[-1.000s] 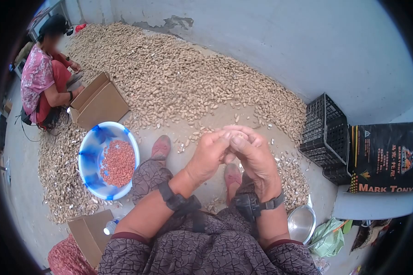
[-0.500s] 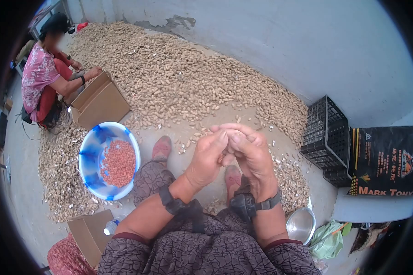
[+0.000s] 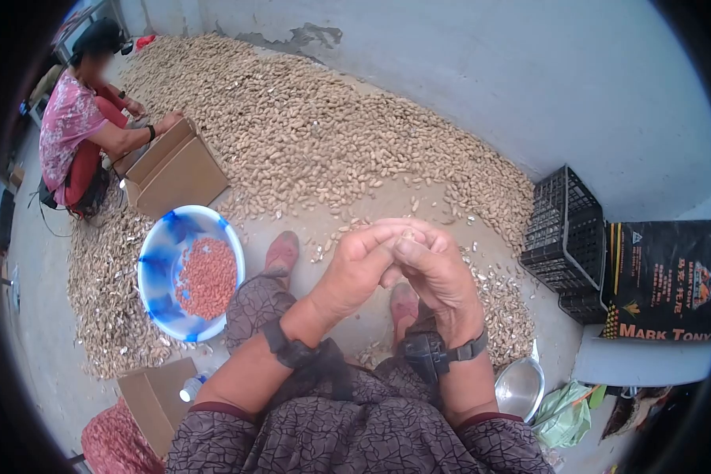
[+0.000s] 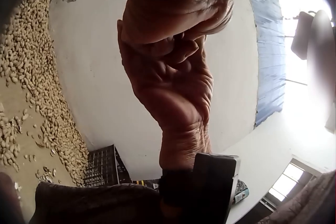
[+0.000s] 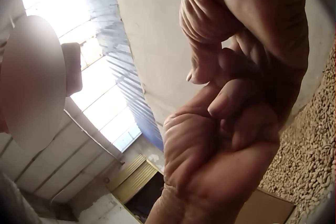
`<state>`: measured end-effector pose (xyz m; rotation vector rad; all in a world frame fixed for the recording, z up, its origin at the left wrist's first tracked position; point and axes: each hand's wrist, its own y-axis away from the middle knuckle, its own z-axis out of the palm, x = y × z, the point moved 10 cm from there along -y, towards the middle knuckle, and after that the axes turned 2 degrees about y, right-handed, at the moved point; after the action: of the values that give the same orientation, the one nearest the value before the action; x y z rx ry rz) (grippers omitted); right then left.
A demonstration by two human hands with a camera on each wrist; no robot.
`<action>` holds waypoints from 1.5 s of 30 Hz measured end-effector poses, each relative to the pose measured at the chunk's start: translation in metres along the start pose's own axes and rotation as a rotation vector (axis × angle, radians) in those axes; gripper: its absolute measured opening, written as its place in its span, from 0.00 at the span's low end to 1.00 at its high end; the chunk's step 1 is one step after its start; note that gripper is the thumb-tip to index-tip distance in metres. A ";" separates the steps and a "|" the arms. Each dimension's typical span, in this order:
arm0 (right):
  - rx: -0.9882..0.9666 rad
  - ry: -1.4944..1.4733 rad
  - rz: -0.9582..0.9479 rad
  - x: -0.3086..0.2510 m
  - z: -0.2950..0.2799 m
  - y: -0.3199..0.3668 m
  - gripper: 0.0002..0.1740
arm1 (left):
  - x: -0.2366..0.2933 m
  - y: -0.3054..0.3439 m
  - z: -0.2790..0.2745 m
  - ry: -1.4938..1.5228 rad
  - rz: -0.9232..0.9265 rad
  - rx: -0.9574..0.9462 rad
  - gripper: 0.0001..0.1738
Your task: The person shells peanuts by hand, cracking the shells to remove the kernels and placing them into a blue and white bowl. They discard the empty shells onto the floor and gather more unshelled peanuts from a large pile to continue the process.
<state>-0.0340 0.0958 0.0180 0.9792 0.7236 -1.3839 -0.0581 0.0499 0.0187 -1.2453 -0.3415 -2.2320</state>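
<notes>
"Start at the left side of my feed. What have I got?"

"A cardboard box point(image 3: 178, 178), tipped at a slant, then a blue-and-white basin point(image 3: 155, 292) with shelled red kernels point(image 3: 211, 278) in it. I'd call those light and smooth, with skins that could rub off, so I'd scoop them loosely."

"And next?"

"The heap of peanuts point(image 3: 316, 134) along the wall point(image 3: 482, 71). Dry, rough shells, I'd guess: good grip, stiff, but brittle. Then my left hand point(image 3: 354, 265), fingers curled, thumb tip pinching in from its side."

"On what?"

"A small pale bit, probably a peanut point(image 3: 408, 234), held up in front of me where the thumbs meet. Fingers hide most of it, so I can't tell whether it's whole or cracked."

"Right hand?"

"My right hand point(image 3: 448, 276) is curled too, thumb and finger pinching the same bit. I'd hold it by the shell's two sides near the tip, at the seam, and press gently; squeezed too hard, the shell could shatter and bruise the kernel."
</notes>
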 end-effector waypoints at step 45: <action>0.255 0.159 -0.133 -0.018 -0.029 0.000 0.09 | 0.032 0.000 0.004 -0.655 0.454 0.241 0.13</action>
<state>-0.0322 0.1300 0.0213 1.2718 0.7525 -1.5533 -0.0681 0.0406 0.0481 -1.6911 -0.4937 -1.3263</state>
